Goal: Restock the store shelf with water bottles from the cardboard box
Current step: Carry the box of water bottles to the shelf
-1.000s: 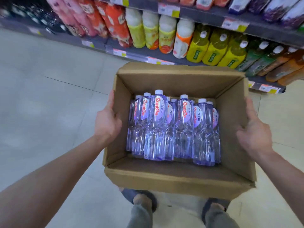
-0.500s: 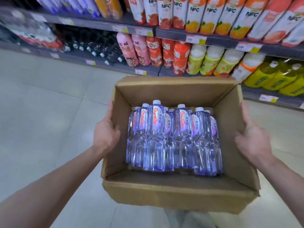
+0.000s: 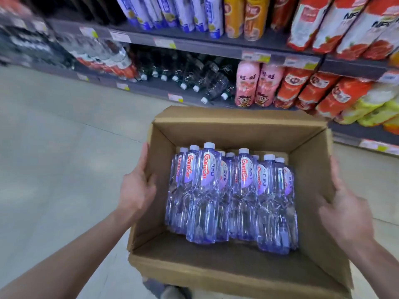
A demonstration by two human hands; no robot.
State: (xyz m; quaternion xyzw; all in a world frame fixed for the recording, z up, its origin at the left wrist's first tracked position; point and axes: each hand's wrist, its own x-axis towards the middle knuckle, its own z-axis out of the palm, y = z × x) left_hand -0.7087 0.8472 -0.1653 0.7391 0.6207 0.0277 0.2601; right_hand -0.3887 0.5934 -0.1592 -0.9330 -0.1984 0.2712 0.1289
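Red "Ganten" runs down the water bottles' (image 3: 206, 180) labels, pink bottles (image 3: 248, 83) read "旺旺", and cartons (image 3: 364, 26) show "NF".

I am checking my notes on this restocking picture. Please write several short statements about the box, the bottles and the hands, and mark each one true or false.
1. The left hand and the right hand each hold a side wall of the cardboard box. True.
2. The water bottles have red tops. False: the caps are white.
3. The box rests on the shelf. False: it is held above the floor, in front of the shelf.
4. All the water bottles are inside the box, none in a hand. True.
5. The pink bottles stand left of the dark bottles. False: they stand to the right.
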